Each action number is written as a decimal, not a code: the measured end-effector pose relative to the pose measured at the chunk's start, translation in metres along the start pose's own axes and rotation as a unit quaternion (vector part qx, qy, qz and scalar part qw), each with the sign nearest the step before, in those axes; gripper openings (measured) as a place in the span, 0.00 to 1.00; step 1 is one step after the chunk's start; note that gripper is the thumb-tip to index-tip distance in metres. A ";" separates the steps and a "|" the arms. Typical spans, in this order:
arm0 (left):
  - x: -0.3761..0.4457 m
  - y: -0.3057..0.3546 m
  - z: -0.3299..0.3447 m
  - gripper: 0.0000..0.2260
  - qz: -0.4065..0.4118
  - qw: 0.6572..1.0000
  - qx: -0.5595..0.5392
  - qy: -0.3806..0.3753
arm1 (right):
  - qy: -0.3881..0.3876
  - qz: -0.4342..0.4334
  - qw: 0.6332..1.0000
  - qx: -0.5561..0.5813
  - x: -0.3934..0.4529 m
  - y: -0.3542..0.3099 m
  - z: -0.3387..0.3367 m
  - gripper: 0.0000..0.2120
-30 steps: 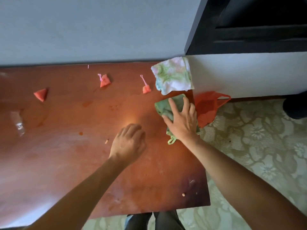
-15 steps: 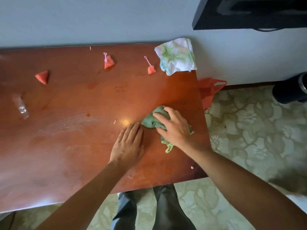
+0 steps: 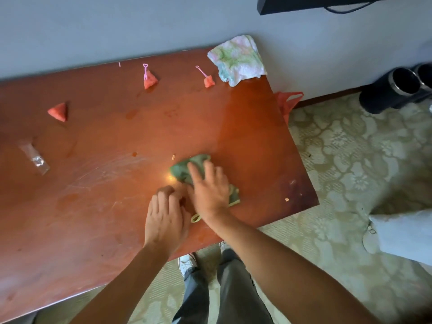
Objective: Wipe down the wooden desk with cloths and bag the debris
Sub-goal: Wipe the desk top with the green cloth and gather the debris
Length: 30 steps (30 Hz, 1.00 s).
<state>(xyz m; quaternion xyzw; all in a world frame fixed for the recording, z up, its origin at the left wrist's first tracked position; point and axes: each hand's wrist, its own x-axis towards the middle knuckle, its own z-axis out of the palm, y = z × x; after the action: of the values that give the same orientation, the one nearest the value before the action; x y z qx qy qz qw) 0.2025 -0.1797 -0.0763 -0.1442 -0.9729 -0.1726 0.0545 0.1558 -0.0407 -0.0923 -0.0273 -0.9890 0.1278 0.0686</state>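
Pressing flat with spread fingers, the right hand (image 3: 210,192) pinned the soft, crumpled green cloth (image 3: 187,168) under its palm; the left hand (image 3: 167,216) beside it sat curled, gripping nothing visible. Probably bunches easily, so grab mid-fold.

A lived-in room of a home: a polished wooden desk (image 3: 245,118) stands against a plain grey wall (image 3: 93,26) beyond the right hand (image 3: 210,190), and floral patterned carpet (image 3: 350,155) covers the floor to that hand's right.
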 end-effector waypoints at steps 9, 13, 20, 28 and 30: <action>0.006 0.029 0.010 0.24 0.109 0.983 0.030 -0.143 | 0.073 0.162 0.981 0.074 -0.024 0.108 -0.095 0.23; 0.007 0.033 0.020 0.28 0.107 0.974 0.043 -0.194 | 0.081 0.396 0.913 0.050 -0.065 0.210 -0.111 0.24; 0.008 0.022 0.015 0.26 0.123 0.975 0.019 -0.185 | 0.045 0.445 0.894 -0.030 -0.058 0.173 -0.062 0.22; 0.010 0.024 0.013 0.21 0.066 0.982 -0.066 -0.164 | -0.026 0.269 0.962 0.026 0.024 0.039 -0.029 0.18; 0.009 0.023 0.014 0.18 0.049 0.985 -0.068 -0.151 | -0.062 0.172 0.977 0.109 0.056 0.011 -0.026 0.19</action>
<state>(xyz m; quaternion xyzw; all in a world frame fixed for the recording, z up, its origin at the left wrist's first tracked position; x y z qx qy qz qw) 0.1998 -0.1512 -0.0805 -0.2191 -0.9476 -0.2121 -0.0950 0.1048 -0.0198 -0.0629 -0.1818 -0.9518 0.2466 -0.0129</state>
